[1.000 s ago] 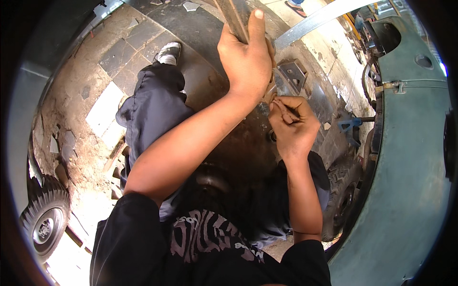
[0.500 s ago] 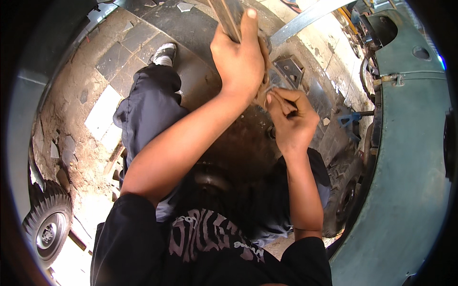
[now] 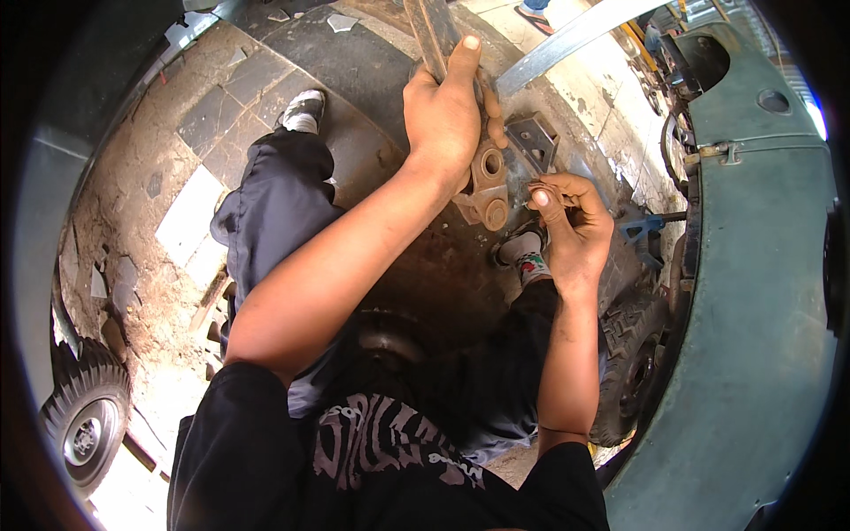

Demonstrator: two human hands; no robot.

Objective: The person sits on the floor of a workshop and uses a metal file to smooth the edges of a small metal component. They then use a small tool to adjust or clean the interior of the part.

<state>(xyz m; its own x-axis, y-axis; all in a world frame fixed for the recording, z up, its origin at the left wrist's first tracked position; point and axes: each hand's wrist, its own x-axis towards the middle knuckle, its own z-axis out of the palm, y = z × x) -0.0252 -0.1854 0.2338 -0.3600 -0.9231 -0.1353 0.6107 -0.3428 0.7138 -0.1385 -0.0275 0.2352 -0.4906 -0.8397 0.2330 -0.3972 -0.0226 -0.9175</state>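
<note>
Your left hand (image 3: 447,124) wraps firmly around a rusty bar (image 3: 428,40), thumb laid along it, presumably to steady it and leave what looks like its two-ringed end (image 3: 485,196) exposed just below that hand. Your right hand (image 3: 580,234), just right of the rings and apart from them, is nearly closed, thumb and fingertips pinching a small brown piece (image 3: 537,187), form unclear, likely for fine control; a dark bracket (image 3: 538,146) sits beyond that hand.

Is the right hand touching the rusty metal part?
Apart: the head view shows a visible gap between the right hand and the rusty metal part.
</note>
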